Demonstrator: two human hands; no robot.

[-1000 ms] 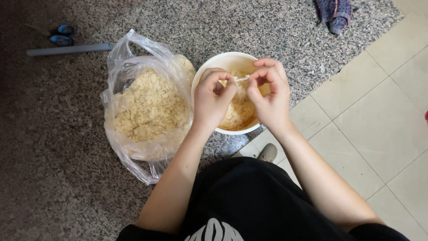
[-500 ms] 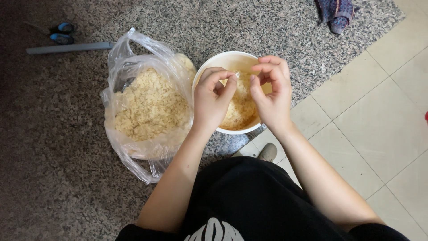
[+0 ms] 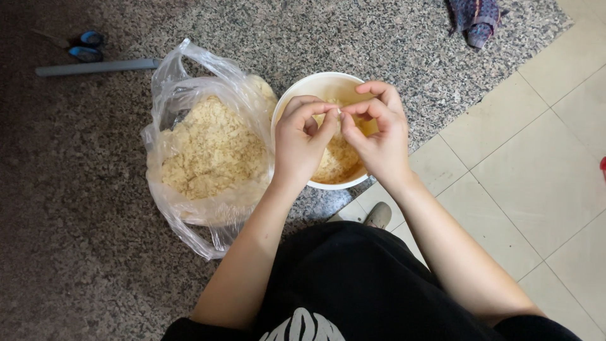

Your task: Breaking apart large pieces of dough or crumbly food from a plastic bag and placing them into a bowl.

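white bowl (image 3: 297,95) of tan crumbly bits | both hands' fingers (image 3: 328,123) pinching one small pale bit

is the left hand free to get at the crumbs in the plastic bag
Probably yes. The plastic bag lies open-topped right beside the left hand, nothing between them. But its fingertips pinch a small piece with the right hand over the white bowl.

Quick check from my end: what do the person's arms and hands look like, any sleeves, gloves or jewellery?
Both forearms are bare up to the bottom edge of the picture, with no sleeves showing. The left hand and right hand wear no gloves, and no rings, watch or bracelets can be seen. The nails look short and unpainted. Below the arms is black clothing with a white printed mark near the bottom edge.
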